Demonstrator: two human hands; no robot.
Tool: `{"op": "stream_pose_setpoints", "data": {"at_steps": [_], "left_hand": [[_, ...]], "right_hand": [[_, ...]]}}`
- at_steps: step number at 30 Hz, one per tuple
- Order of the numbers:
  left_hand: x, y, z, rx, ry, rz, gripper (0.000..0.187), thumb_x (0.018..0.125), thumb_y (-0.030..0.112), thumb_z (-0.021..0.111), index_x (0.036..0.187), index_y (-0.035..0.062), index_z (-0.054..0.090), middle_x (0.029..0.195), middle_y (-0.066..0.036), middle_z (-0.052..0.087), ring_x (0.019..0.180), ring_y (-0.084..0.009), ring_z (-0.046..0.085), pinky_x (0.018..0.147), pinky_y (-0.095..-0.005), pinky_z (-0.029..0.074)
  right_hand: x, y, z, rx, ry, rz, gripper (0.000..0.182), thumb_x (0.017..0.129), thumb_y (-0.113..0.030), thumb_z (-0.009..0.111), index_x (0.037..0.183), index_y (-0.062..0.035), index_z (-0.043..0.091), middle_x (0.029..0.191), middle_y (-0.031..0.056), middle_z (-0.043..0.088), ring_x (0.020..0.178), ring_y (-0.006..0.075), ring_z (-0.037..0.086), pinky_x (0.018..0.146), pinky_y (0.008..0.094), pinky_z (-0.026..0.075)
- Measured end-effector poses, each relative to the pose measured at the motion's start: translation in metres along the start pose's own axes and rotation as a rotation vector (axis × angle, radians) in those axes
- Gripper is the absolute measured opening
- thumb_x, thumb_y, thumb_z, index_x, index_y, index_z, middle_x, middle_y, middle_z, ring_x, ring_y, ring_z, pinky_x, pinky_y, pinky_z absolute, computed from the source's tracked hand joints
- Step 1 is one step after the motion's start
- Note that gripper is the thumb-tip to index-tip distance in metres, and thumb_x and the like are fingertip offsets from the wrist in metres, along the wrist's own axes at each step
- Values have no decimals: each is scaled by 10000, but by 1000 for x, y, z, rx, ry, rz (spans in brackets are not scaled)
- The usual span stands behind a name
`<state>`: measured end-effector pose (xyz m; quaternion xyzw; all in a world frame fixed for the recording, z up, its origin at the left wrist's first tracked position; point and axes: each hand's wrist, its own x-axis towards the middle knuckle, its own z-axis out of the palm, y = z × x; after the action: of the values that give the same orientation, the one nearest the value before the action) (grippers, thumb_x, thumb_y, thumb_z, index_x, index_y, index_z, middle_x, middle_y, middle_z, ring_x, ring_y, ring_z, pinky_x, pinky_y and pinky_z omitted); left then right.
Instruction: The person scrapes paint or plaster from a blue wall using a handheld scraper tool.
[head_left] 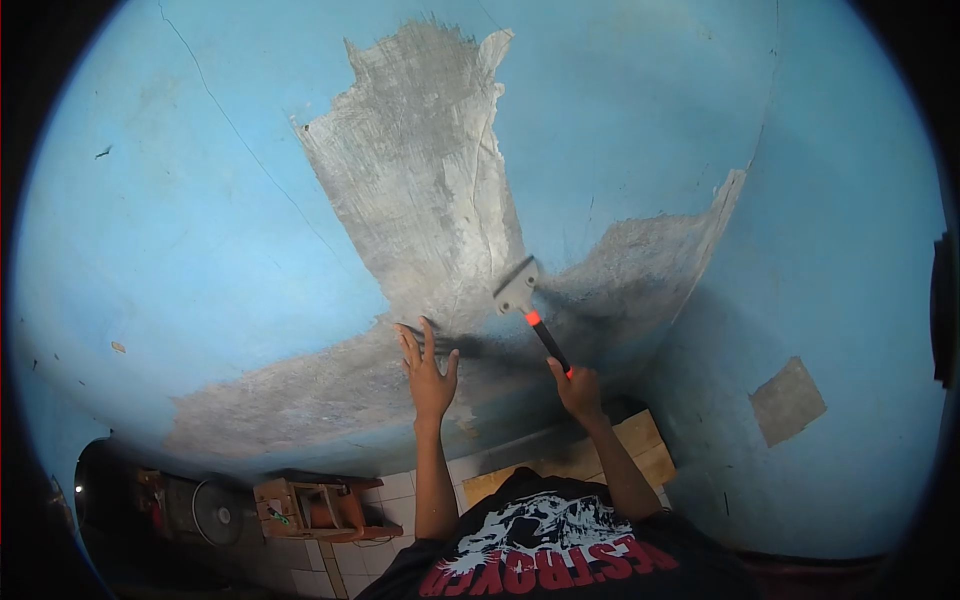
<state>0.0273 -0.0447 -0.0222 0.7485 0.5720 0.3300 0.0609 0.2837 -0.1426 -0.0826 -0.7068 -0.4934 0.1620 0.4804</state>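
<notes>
My right hand [580, 390] is wrapped round the black and orange handle of a long scraper [516, 287]. The scraper's wide pale head lies over the wall, its blade edge along the border of the bare grey patch [410, 150] where blue paint is gone. To the left, my left hand [430, 380] has its fingers spread, the tips over the bare plaster low on the wall. Blue paint [620, 120] still covers the wall right of the tall patch, with ragged edges around the grey.
A wooden stool-like piece of furniture [315, 508] and a round fan [216, 512] stand at the lower left. Pale floor tiles [398, 488] show below. A flat tan board [645, 445] lies near the wall's foot. The side wall [850, 300] has a small grey patch [788, 402].
</notes>
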Motion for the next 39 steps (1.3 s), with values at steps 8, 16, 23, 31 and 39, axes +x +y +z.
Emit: {"op": "stream_pose_setpoints", "data": {"at_steps": [8,16,23,31,39], "left_hand": [[-2,-1,1,-18,-3,-8,890,951,303,720,1653,299,173,1706,-226,-22,1538,-499,131,1137,-708,283],[-1,0,-1,-3,-6,-14,892,945,290,723,1652,294,180,1707,-221,-25,1535,-501,140,1134,-712,287],[-3,-1,-2,-12,-22,-3,907,952,290,729,1656,295,157,1706,-219,-65,1536,-513,98,1118,-724,287],[-1,1,0,-12,-13,-18,893,947,286,723,1653,291,177,1707,-224,-23,1536,-508,125,1144,-702,276],[0,0,0,-14,-8,-12,899,955,298,725,1655,301,161,1706,-216,-61,1539,-506,97,1126,-720,279]], "right_hand": [[-2,2,-1,-85,13,37,730,970,-600,604,636,48,631,562,250,580,610,465,651,530,512,457],[-3,22,-1,-151,-15,66,683,992,-532,614,649,58,624,554,261,536,570,460,622,514,493,422],[-12,35,4,-138,-77,108,708,973,-570,619,640,55,634,584,270,581,636,481,644,544,521,464],[8,-3,-4,-54,-20,18,702,979,-572,609,638,42,629,582,257,579,611,472,639,517,495,445],[-1,12,-8,-124,-79,93,703,975,-568,615,639,50,626,574,256,569,609,471,638,522,499,449]]}}
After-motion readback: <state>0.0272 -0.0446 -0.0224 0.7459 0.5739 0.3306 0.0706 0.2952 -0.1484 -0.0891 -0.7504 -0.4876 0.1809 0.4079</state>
